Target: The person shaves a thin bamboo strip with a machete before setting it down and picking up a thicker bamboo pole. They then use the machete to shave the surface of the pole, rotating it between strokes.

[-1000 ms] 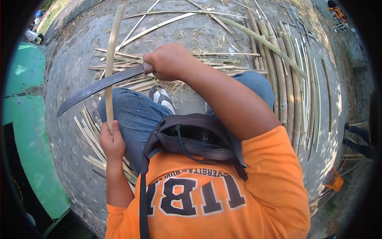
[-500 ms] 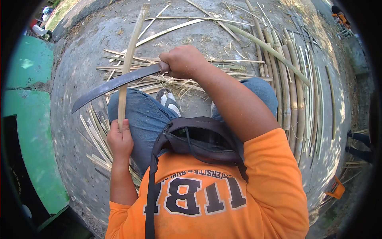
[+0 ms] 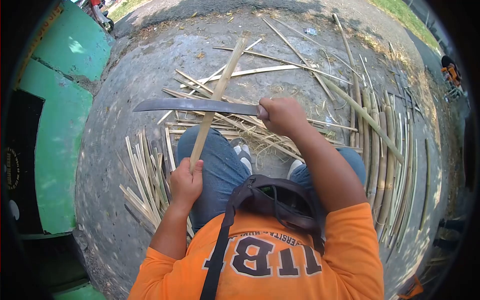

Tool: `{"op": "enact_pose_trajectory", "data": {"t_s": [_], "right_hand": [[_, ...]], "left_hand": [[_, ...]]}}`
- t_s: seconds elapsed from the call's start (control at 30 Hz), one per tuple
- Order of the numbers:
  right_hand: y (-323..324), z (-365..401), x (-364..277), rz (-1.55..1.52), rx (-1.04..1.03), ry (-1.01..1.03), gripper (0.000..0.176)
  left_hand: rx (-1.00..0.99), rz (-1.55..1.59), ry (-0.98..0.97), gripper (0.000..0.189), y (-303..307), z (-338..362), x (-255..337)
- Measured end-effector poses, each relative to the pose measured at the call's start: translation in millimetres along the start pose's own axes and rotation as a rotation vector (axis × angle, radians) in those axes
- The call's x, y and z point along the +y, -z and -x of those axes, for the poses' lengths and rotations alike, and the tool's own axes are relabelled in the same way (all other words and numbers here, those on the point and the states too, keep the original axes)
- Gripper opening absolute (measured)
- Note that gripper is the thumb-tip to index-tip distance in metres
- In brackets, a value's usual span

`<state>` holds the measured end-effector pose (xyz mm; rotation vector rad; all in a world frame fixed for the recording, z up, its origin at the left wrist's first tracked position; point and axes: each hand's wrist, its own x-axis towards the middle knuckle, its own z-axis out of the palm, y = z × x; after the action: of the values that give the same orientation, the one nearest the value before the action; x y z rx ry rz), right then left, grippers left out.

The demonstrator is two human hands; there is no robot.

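My right hand (image 3: 284, 116) is closed round the handle of a machete (image 3: 195, 105), its long grey blade pointing left. The blade lies across a flat bamboo strip (image 3: 227, 72) at about its middle. Near my knee, my left hand (image 3: 186, 182) grips the lower end of that strip, thumb on the face. The strip slants up and away, its far end over the ground. Below the crossing is my jeans-covered left knee (image 3: 207, 150). Behind the blade, split bamboo strips (image 3: 235, 125) lie piled in front of my shoes.
Whole bamboo poles (image 3: 382, 165) lie side by side on the right, one pole (image 3: 360, 117) slanting across them. More split strips (image 3: 145, 172) lie beside my left leg. A green wall (image 3: 62, 145) stands at the left. A black bag (image 3: 275, 200) hangs across my lap.
The view has shifted, so the scene sits further right and lower. The machete has turned from a slant to nearly level across the strip. Both hands keep their holds.
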<state>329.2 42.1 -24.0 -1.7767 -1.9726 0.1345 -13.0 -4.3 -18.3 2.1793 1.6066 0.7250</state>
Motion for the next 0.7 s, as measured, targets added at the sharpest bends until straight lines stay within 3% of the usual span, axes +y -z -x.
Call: {"op": "enact_pose_trajectory", "data": {"t_s": [0.7], "right_hand": [[-13,-4,20,0.091,0.051,0.055,0.016]], "left_hand": [[-0.013,0.026,-0.066,0.035,5,-3,2]]}}
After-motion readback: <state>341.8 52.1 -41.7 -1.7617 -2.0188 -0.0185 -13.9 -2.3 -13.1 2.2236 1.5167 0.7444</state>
